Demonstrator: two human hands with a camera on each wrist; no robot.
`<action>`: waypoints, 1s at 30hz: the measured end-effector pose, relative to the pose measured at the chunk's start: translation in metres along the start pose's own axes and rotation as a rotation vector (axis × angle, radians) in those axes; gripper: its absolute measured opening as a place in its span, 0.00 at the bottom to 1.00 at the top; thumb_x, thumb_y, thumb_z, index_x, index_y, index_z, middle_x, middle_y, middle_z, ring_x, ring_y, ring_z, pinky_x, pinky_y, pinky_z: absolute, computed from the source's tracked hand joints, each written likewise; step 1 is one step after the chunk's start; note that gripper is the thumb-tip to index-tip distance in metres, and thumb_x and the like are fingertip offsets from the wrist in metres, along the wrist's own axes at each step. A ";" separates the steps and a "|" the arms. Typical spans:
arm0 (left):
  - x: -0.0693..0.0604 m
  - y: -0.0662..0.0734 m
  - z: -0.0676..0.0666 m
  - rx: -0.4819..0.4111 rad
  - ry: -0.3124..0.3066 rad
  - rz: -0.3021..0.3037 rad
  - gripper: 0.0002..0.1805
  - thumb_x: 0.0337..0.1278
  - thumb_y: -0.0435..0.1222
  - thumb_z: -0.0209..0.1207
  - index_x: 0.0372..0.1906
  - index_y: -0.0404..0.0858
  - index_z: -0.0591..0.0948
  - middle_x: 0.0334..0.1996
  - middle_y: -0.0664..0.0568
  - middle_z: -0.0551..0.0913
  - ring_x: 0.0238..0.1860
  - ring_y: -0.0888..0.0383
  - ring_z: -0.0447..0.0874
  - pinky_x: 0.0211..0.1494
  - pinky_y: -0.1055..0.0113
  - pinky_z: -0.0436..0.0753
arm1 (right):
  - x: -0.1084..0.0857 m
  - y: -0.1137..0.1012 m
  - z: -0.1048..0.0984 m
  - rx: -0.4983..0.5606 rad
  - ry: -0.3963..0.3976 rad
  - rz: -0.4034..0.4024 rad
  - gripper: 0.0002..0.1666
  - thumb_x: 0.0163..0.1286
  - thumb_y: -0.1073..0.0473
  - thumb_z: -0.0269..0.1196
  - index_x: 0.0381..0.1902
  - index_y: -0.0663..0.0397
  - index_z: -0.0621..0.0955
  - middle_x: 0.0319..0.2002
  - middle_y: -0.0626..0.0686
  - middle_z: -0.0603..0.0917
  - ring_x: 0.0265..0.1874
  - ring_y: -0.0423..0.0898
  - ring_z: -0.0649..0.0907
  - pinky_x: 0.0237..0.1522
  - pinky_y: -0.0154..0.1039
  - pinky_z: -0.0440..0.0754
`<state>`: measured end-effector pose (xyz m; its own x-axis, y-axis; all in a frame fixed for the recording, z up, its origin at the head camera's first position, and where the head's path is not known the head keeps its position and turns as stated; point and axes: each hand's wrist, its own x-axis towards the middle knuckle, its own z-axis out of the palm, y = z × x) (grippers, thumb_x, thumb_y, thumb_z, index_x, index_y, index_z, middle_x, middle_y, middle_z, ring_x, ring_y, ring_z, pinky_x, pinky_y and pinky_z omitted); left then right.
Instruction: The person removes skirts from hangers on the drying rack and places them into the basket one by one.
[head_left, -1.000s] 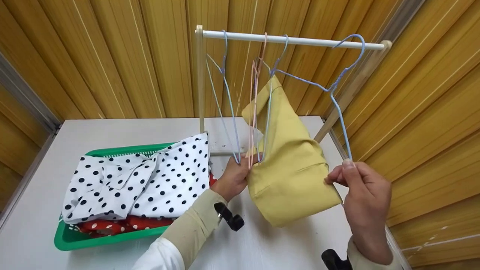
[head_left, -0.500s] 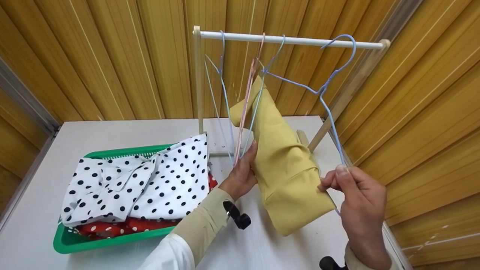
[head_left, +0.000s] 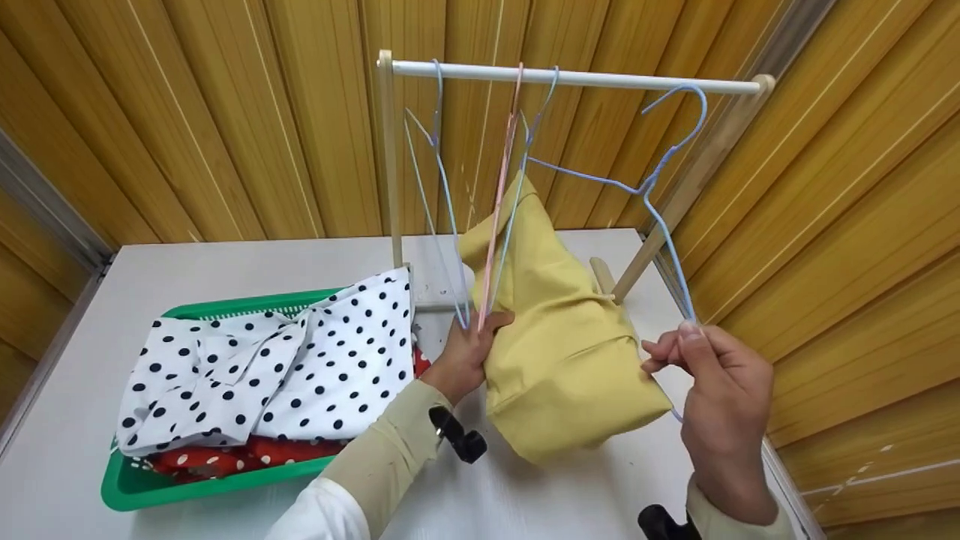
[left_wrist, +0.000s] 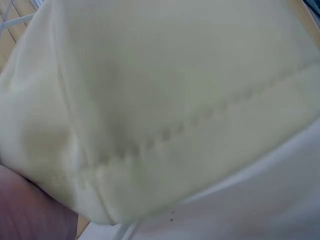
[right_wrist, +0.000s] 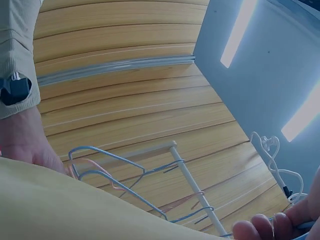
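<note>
My right hand (head_left: 724, 405) pinches one side of a blue wire hanger (head_left: 664, 169) between thumb and fingers. The hanger's hook stands just in front of the rail; I cannot tell if they touch. Its far arm runs into the raised corner of a yellow cloth garment (head_left: 559, 337), which hangs between my hands. My left hand (head_left: 463, 360) is beside the garment at the lower ends of other hangers, its fingers extended and partly hidden. In the left wrist view, the garment's stitched hem (left_wrist: 200, 135) fills most of the picture.
A white rail (head_left: 600, 79) on wooden posts carries blue hangers (head_left: 452, 217) and a pink hanger (head_left: 499, 202). At left, a green basket (head_left: 142, 491) holds white polka-dot cloth (head_left: 345, 360) and red dotted cloth (head_left: 202, 457). A wood-panelled wall (head_left: 315, 135) closes the back.
The held hanger has shifted left, and its hook has dropped lower against the rail. The garment swung left, then rotated and lowered. My left hand moved right, then back left near the hanger ends.
</note>
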<state>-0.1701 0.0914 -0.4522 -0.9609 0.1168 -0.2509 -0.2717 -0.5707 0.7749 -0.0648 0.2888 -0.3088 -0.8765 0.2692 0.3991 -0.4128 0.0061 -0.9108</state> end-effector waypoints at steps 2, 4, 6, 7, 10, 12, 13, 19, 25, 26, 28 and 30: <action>-0.003 0.004 -0.003 0.062 0.063 0.009 0.06 0.58 0.29 0.63 0.35 0.36 0.76 0.26 0.55 0.82 0.29 0.62 0.84 0.36 0.68 0.86 | 0.002 0.003 0.000 0.055 0.036 0.004 0.22 0.77 0.74 0.55 0.19 0.73 0.76 0.19 0.55 0.84 0.19 0.47 0.88 0.34 0.37 0.91; -0.006 0.008 -0.006 0.105 0.104 0.000 0.08 0.55 0.27 0.62 0.38 0.35 0.75 0.28 0.54 0.82 0.30 0.61 0.84 0.36 0.69 0.86 | 0.003 0.006 -0.001 0.116 0.074 0.006 0.22 0.76 0.74 0.55 0.19 0.72 0.77 0.19 0.56 0.84 0.18 0.47 0.86 0.33 0.37 0.90; -0.011 0.010 -0.009 0.108 0.108 -0.020 0.09 0.58 0.25 0.60 0.42 0.32 0.74 0.31 0.52 0.82 0.31 0.60 0.84 0.37 0.68 0.86 | 0.005 0.008 -0.001 0.172 0.104 0.009 0.22 0.76 0.74 0.56 0.18 0.72 0.77 0.19 0.56 0.83 0.18 0.47 0.85 0.29 0.37 0.90; -0.014 0.011 -0.011 0.097 0.105 -0.029 0.11 0.59 0.25 0.58 0.46 0.31 0.73 0.34 0.51 0.82 0.33 0.60 0.85 0.40 0.68 0.87 | 0.005 0.009 -0.001 0.187 0.116 0.016 0.22 0.75 0.75 0.56 0.18 0.72 0.77 0.19 0.57 0.83 0.17 0.47 0.84 0.27 0.36 0.89; -0.021 0.015 -0.019 0.075 0.112 -0.056 0.18 0.61 0.24 0.56 0.55 0.30 0.71 0.44 0.48 0.80 0.40 0.58 0.85 0.45 0.67 0.88 | 0.007 0.010 0.001 0.204 0.150 0.068 0.22 0.76 0.74 0.55 0.18 0.71 0.78 0.19 0.56 0.82 0.11 0.44 0.77 0.20 0.33 0.83; -0.025 0.018 -0.024 0.078 0.122 -0.066 0.20 0.61 0.24 0.56 0.58 0.29 0.71 0.47 0.47 0.79 0.42 0.57 0.85 0.47 0.66 0.88 | 0.009 0.010 0.001 0.229 0.161 0.100 0.22 0.77 0.74 0.54 0.18 0.72 0.78 0.19 0.56 0.82 0.07 0.43 0.66 0.13 0.32 0.74; -0.026 0.019 -0.026 0.084 0.129 -0.070 0.21 0.61 0.24 0.56 0.59 0.29 0.70 0.47 0.46 0.79 0.43 0.56 0.84 0.47 0.66 0.88 | 0.009 0.010 0.001 0.245 0.165 0.110 0.22 0.77 0.74 0.54 0.18 0.72 0.78 0.19 0.56 0.81 0.07 0.42 0.60 0.11 0.32 0.69; -0.033 0.026 -0.039 0.125 0.131 -0.069 0.20 0.62 0.22 0.52 0.59 0.25 0.74 0.43 0.46 0.80 0.40 0.58 0.84 0.44 0.68 0.87 | 0.016 0.010 -0.004 0.358 0.169 0.098 0.22 0.77 0.75 0.54 0.19 0.74 0.77 0.18 0.57 0.81 0.12 0.45 0.47 0.14 0.36 0.46; -0.043 0.038 -0.045 0.142 0.136 -0.077 0.18 0.64 0.23 0.52 0.58 0.24 0.77 0.39 0.47 0.82 0.34 0.60 0.86 0.37 0.69 0.88 | 0.021 0.007 -0.010 0.342 0.193 0.127 0.23 0.77 0.72 0.56 0.19 0.74 0.76 0.19 0.58 0.80 0.12 0.45 0.48 0.16 0.36 0.43; -0.044 0.041 -0.046 0.129 0.135 -0.082 0.18 0.65 0.23 0.51 0.58 0.25 0.76 0.40 0.47 0.81 0.34 0.59 0.86 0.37 0.69 0.89 | 0.021 0.007 -0.011 0.339 0.193 0.133 0.23 0.78 0.72 0.56 0.19 0.74 0.76 0.19 0.58 0.80 0.12 0.45 0.48 0.16 0.36 0.42; -0.048 0.046 -0.048 0.104 0.132 -0.088 0.19 0.66 0.23 0.51 0.61 0.25 0.75 0.44 0.46 0.80 0.36 0.59 0.87 0.39 0.69 0.89 | 0.021 0.007 -0.012 0.321 0.185 0.138 0.23 0.78 0.71 0.56 0.19 0.74 0.75 0.19 0.58 0.80 0.12 0.45 0.48 0.16 0.37 0.42; -0.051 0.050 -0.050 0.090 0.136 -0.096 0.21 0.67 0.23 0.50 0.63 0.27 0.74 0.47 0.45 0.80 0.38 0.58 0.86 0.41 0.69 0.89 | 0.021 0.007 -0.012 0.310 0.182 0.138 0.23 0.78 0.71 0.56 0.18 0.74 0.75 0.19 0.58 0.80 0.12 0.45 0.47 0.16 0.37 0.41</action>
<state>-0.1317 0.0161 -0.4301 -0.9162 0.0526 -0.3973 -0.3710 -0.4862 0.7911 -0.0836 0.3060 -0.3082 -0.8823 0.4135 0.2247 -0.3739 -0.3259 -0.8683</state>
